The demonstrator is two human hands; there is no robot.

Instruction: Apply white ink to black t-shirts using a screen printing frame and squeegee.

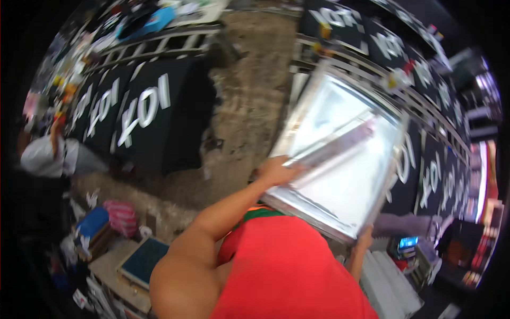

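Observation:
In front of me, tilted, is a screen-printing frame (340, 196) with a pale, shiny mesh and a worn rim. A long squeegee (340, 142) lies slantwise inside it, blurred by motion. My left hand (279, 171) is closed around the frame's left edge, its fingers reaching over the rim beside the squeegee's near end. At the near right corner, my right hand (364, 238) grips the rim; its fingers are partly hidden. Just beyond the frame are black fabric panels (417, 175) with white printing, laid along the right-hand table.
Another row of printed black fabric (186, 106) lies on the left, beside a slatted rail (159, 45). Between the rows runs a dirty brown floor (249, 80). A person in grey (45, 157) is at far left. Near left are a dark-blue screen (146, 260) and a pink striped bundle (121, 218).

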